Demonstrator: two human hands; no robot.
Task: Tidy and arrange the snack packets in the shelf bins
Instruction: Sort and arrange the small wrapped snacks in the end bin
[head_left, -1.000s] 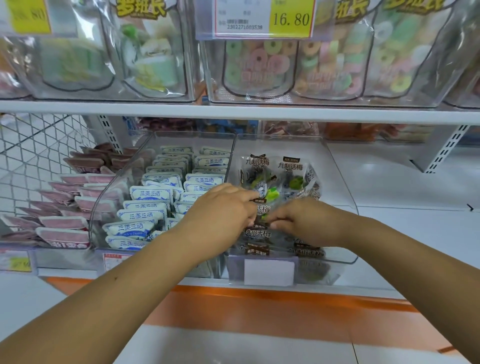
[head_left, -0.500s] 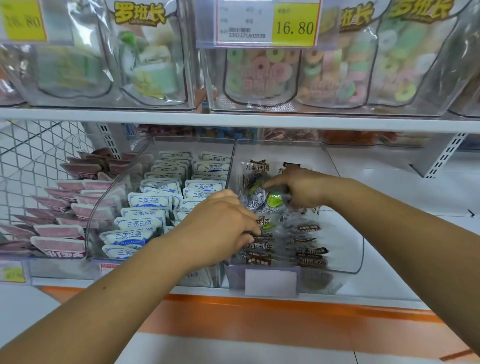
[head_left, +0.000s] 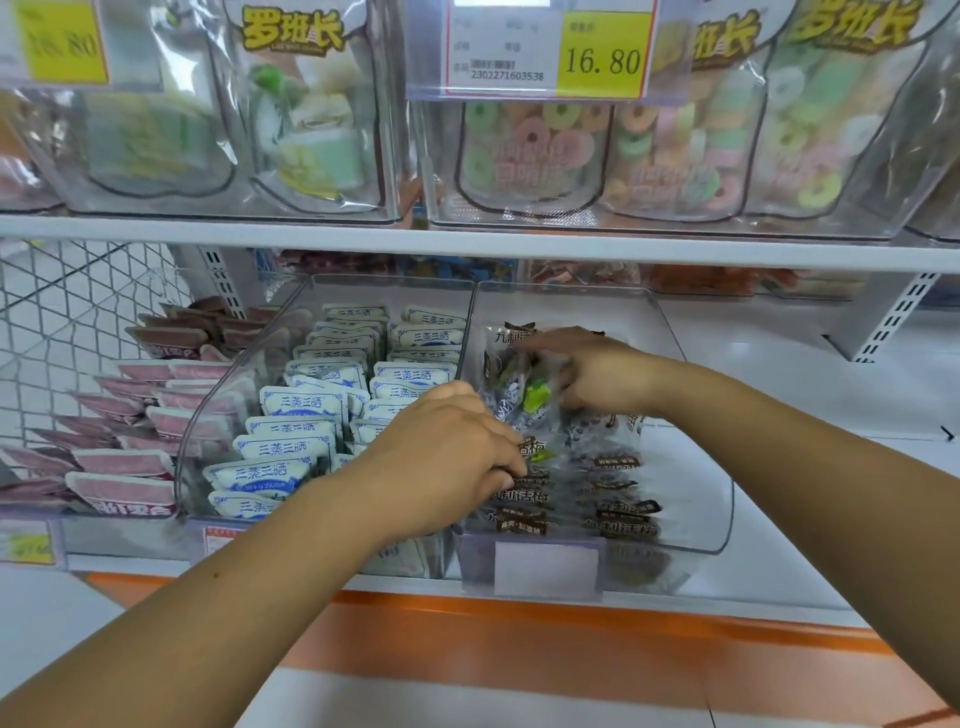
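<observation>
A clear plastic bin (head_left: 696, 499) on the lower shelf holds clear snack packets with dark brown labels (head_left: 618, 512), stacked in rows. My left hand (head_left: 447, 457) reaches into the bin's front left, fingers curled down on the packets near the front row. My right hand (head_left: 597, 371) is further back in the same bin, fingers closed on an upright packet (head_left: 511, 374) with a green sweet showing. The neighbouring clear bin (head_left: 218, 415) to the left holds rows of white and blue packets (head_left: 291, 447).
Pink packets (head_left: 124, 488) lie in a wire-mesh section at far left. The upper shelf edge (head_left: 467, 244) runs just above, carrying bins of candy bags and a price tag (head_left: 550, 52) reading 16.80. Bare white shelf (head_left: 831, 415) lies right of the bin. An orange strip runs below.
My right hand moved from the front of the bin to the back and now grips an upright packet there. My left hand stayed at the front left, and the view shifted slightly closer.
</observation>
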